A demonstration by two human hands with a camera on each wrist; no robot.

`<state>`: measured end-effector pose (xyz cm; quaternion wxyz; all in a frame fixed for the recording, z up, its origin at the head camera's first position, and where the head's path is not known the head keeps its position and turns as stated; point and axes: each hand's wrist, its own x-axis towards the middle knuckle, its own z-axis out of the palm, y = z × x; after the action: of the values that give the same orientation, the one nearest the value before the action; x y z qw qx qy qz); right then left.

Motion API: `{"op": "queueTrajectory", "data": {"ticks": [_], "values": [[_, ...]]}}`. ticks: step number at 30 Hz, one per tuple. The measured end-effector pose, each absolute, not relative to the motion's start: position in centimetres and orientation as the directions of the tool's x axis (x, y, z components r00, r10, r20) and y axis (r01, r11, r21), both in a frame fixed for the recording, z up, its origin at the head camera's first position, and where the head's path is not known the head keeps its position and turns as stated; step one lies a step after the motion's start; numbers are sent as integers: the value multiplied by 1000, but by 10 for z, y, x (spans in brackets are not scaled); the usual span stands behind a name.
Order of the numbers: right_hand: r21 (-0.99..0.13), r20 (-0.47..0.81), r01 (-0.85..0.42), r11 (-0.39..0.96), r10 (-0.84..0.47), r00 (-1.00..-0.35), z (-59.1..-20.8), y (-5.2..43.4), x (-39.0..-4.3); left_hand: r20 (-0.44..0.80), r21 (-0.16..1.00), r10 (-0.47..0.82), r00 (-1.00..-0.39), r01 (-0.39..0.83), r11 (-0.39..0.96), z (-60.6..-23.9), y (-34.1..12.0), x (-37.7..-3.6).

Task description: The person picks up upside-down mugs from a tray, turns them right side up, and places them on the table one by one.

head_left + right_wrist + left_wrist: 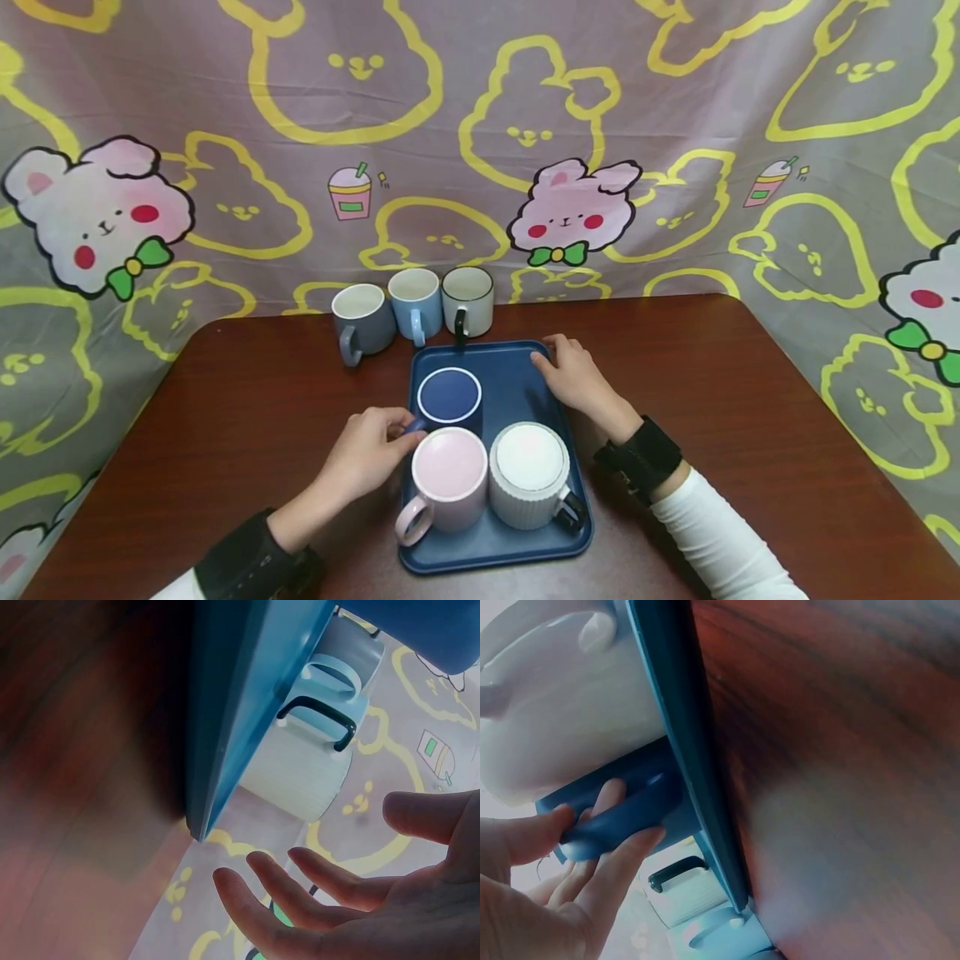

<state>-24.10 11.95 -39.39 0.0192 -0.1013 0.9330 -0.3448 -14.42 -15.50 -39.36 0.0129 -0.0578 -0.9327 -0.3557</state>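
While the left sleeve (177,587) is cut off by the lower border, the left hand (367,450) shows clearly, reaching in from the left with thumb and fingers pinching the handle of the navy mug (450,396). Beyond the tray (513,379), a grey mug (369,323), a light blue mug (420,305) and a white mug (474,305) stand in a row. On the tray's left side, the navy mug is partly hidden by the pink mug (453,475); whether its mouth or base faces up is hard to make out. Further right, a ribbed mug (529,479) stands beside the pink one. The right hand (576,377), fingers loosely extended and holding nothing, hovers by the tray's far right corner.
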Motion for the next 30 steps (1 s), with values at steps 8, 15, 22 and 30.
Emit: {"op": "queueTrajectory", "data": {"ticks": [8, 15, 22, 30], "values": [[-647, 54, -200, 736, -217, -975, -393, 114, -242, 91, 696, 74, -993, 116, 708, -398, -156, -147], [-659, 46, -195, 726, -219, -975, -389, 109, -242, 69, 736, 65, -995, 95, 670, -400, -157, -151], [-666, 40, -206, 717, -241, -970, -384, 109, -243, 17, 796, 24, -1000, 28, 605, -399, -155, -155], [-674, 33, -219, 706, -266, -963, -379, 105, -242, 8, 890, 7, -1000, 10, 456, -391, -150, -161]]}}
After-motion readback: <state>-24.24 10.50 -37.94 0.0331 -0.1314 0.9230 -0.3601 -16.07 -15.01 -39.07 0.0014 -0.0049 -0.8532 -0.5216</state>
